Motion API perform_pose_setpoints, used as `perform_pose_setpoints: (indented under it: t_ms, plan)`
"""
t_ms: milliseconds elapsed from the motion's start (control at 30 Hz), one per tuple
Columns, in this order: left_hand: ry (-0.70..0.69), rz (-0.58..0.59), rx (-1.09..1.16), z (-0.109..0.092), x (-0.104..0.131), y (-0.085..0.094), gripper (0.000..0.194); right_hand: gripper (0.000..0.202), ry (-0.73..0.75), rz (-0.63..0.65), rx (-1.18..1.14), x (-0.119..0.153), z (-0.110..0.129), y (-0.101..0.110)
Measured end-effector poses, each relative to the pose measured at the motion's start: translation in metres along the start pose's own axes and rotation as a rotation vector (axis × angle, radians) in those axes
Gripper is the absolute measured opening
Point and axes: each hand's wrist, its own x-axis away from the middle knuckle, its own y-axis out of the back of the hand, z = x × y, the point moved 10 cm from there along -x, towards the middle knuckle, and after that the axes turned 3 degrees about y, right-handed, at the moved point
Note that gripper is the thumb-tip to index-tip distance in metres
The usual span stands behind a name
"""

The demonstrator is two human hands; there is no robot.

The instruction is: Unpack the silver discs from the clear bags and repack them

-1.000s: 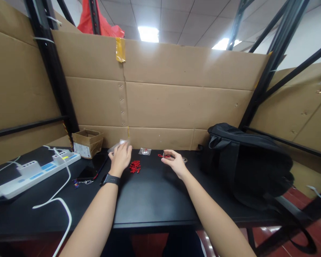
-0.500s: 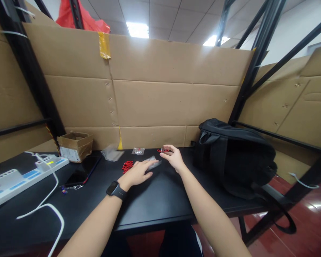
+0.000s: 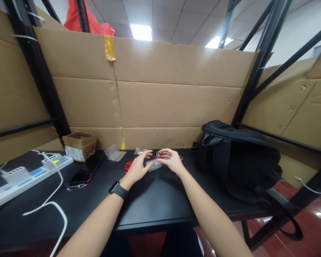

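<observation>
My right hand (image 3: 172, 161) is closed in a pinch on a small item with a red cord (image 3: 158, 155), just above the black tabletop. Below its fingertips lies a clear plastic bag (image 3: 153, 165). My left hand (image 3: 139, 166), with a dark watch on the wrist, is open, thumb and fingers apart, beside that bag. A bunch of red cords (image 3: 128, 166) lies partly hidden behind the left hand. Beyond the fingers rests a small clear packet (image 3: 140, 151) with something in it, too small to make out.
A black backpack (image 3: 238, 160) stands on the right of the table. On the left are a cardboard box (image 3: 80, 145), a phone (image 3: 87, 170) with a charm, a white power strip (image 3: 29, 180) and a white cable. Clear bags (image 3: 115, 153) lie near the cardboard wall.
My left hand has lifted off the plastic bag and its fingers have spread. My right hand has moved slightly left and nearer, over the bag, with the red-corded item.
</observation>
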Motion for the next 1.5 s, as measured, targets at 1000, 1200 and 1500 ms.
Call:
perform_pose_setpoints:
  t_ms: [1000, 1200, 1500]
  plan:
    - [-0.010, 0.402, -0.382, 0.009, 0.016, -0.051, 0.033, 0.027, 0.068, 0.143, 0.588, 0.006, 0.009, 0.010]
    - [0.001, 0.348, -0.442, 0.009, 0.013, -0.048, 0.025, 0.026, 0.035, 0.275, 0.742, 0.011, -0.004, 0.000]
    - [0.054, 0.200, -0.491, 0.005, 0.008, -0.051, 0.025, 0.024, 0.042, 0.296, 0.844, 0.012, -0.001, -0.009]
